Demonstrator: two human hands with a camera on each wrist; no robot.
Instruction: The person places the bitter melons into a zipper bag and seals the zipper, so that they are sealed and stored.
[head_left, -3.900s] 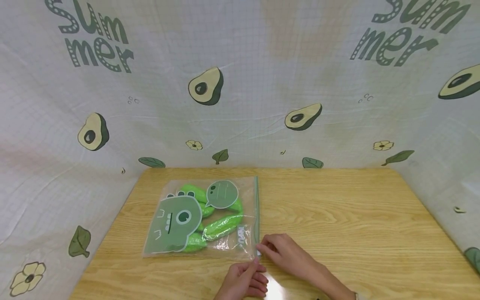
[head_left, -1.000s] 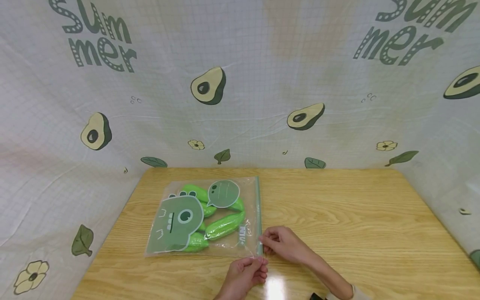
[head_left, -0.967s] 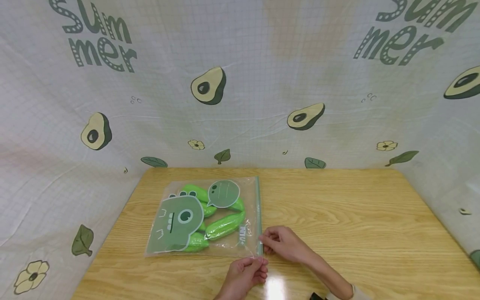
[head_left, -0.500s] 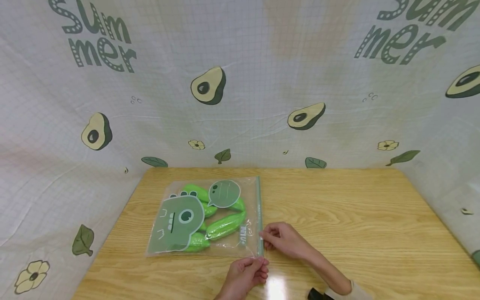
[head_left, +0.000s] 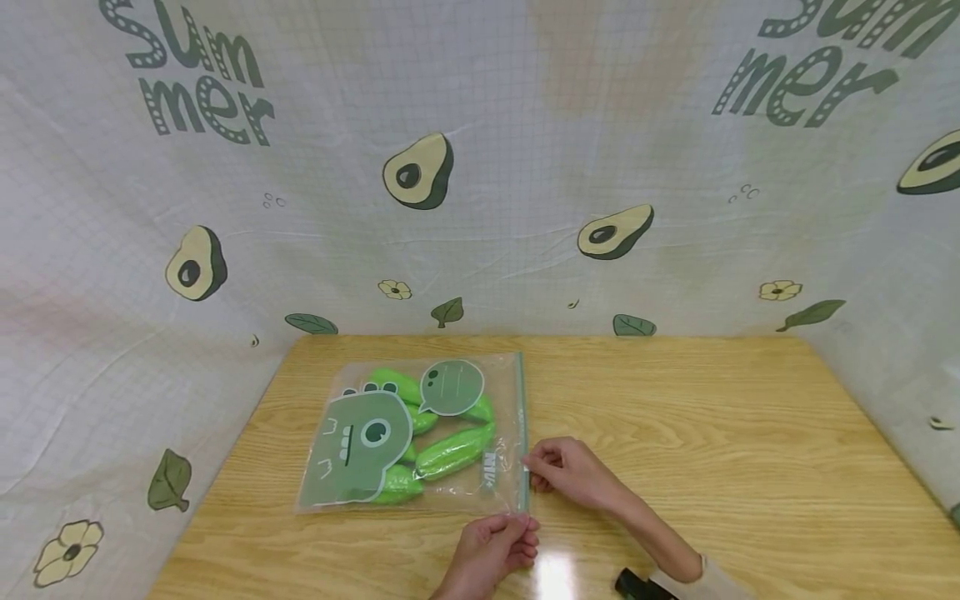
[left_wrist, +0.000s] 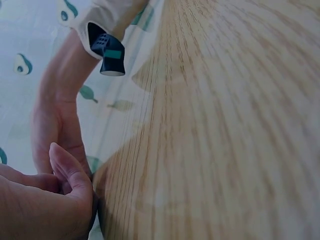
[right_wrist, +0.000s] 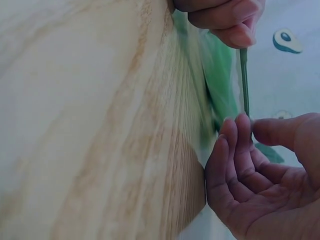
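Note:
A clear zip bag [head_left: 457, 496] with a green monster print lies flat on the left half of the table. Inside are several glossy, bright green, elongated pieces [head_left: 453, 452], partly covered by the print. Its green zip strip [head_left: 522, 400] runs along the right edge. My left hand [head_left: 483, 552] pinches the near right corner of the bag. Just beyond it, my right hand [head_left: 573, 475] pinches the strip between thumb and forefinger. The right wrist view shows the strip [right_wrist: 244, 75] stretched between my left hand [right_wrist: 225, 17] and my right hand [right_wrist: 265, 185].
The wooden table [head_left: 712, 433] extends to the right of the bag. A pale cloth [head_left: 510, 208] printed with avocados and leaves hangs behind and at both sides. A black device [head_left: 637, 585] sits at my right wrist, by the sleeve.
My right hand has slid a short way along the zip strip, away from my left hand. The left hand keeps its place at the corner, and the bag stays nearly still.

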